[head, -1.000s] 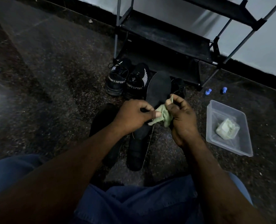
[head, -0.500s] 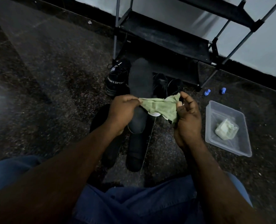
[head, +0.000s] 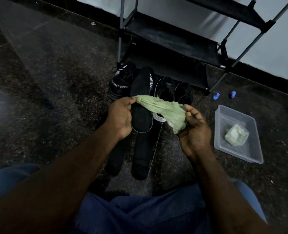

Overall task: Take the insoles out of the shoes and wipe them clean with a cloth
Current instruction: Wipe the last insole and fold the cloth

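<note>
A green cloth (head: 165,110) is stretched between my hands above the floor. My left hand (head: 121,114) pinches its left end, and that hand's other fingers seem to hold a black insole (head: 140,98), which points away from me. My right hand (head: 193,132) pinches the cloth's right end, palm turned up. Two more black insoles (head: 141,157) (head: 118,157) lie on the floor below my hands. Beyond them stand a black shoe marked SPORT (head: 121,81), its pair mostly hidden behind the held insole, and two plain black shoes (head: 165,88) (head: 183,93).
A clear plastic tub (head: 256,156) at the right holds a folded pale cloth (head: 236,135). Two small blue objects (head: 215,95) (head: 232,94) lie on the floor behind it. A black shoe rack (head: 170,39) stands against the wall. My knees in blue shorts fill the near edge.
The cloth was bunched between my hands against the insole. My hands have moved apart and pulled it out wide. The insole has swung to the left.
</note>
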A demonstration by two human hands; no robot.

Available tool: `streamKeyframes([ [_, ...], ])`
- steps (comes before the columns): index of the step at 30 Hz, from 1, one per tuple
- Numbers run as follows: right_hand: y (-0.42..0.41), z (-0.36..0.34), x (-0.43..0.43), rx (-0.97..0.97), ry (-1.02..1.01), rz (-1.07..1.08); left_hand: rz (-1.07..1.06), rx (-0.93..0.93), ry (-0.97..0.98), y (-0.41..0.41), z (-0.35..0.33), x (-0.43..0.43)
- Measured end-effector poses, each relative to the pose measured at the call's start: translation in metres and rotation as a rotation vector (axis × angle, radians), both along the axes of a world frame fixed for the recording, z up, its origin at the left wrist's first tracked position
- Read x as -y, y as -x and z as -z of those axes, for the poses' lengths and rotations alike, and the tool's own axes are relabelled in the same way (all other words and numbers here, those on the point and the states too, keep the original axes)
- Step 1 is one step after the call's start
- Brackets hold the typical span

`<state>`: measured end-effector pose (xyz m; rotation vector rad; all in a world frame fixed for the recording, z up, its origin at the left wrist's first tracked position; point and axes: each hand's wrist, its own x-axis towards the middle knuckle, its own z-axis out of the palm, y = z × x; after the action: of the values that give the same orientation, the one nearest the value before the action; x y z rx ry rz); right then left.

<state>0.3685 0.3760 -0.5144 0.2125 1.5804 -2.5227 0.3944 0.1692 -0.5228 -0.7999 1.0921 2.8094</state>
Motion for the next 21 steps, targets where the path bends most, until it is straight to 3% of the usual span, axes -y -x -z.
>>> streamKeyframes([
  [6, -0.009, 0.002, 0.004, -0.057, -0.594, -0.372, 0.148, -0.083, 0.074, -0.005, -0.009, -0.008],
  [11, -0.013, -0.006, 0.010, -0.018, -0.603, -0.629, 0.194, -0.129, 0.274, -0.003, -0.005, -0.007],
  [16, -0.009, -0.009, 0.000, 0.015, -0.268, -0.496, 0.058, -0.009, 0.365, 0.002, -0.005, 0.004],
  [21, -0.007, -0.011, 0.001, -0.005, -0.060, -0.437, 0.271, 0.051, 0.690, -0.004, -0.001, -0.004],
])
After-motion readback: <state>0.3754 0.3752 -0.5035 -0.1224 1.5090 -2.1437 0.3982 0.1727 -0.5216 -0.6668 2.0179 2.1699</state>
